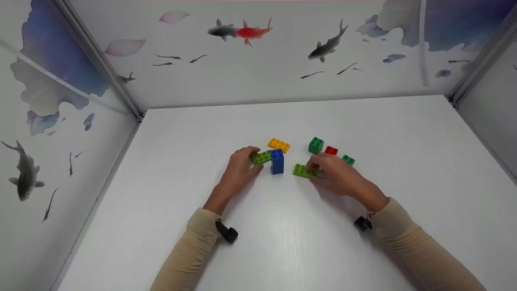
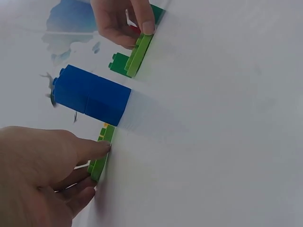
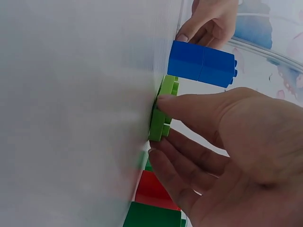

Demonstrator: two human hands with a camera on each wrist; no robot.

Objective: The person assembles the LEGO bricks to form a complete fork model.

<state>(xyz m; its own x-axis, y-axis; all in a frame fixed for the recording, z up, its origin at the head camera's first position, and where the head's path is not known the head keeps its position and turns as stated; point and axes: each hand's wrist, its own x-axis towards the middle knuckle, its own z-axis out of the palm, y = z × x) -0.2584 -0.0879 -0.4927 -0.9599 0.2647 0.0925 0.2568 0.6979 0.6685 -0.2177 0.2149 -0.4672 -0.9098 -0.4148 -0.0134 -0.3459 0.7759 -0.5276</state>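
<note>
Two blue toy building bricks [image 1: 277,165] stand stacked on the table, between my hands. To their left, my left hand [image 1: 239,169] pinches a flat lime green brick [image 1: 261,157] between thumb and fingers, low over the tabletop. My right hand [image 1: 337,174] has its thumb and fingers on opposite sides of a second flat lime green brick [image 1: 299,169], right of the blue stack. In the right wrist view that brick [image 3: 157,125] lies with its studs facing up from the table, its middle partly covered by the thumb.
Behind the stack lies a flat yellow brick [image 1: 278,144]. Beyond my right hand are a dark green block [image 1: 316,145], a red brick [image 1: 331,150] and another dark green brick [image 1: 348,160]. White panels [image 1: 258,81] with painted fish border the white table [image 1: 194,133].
</note>
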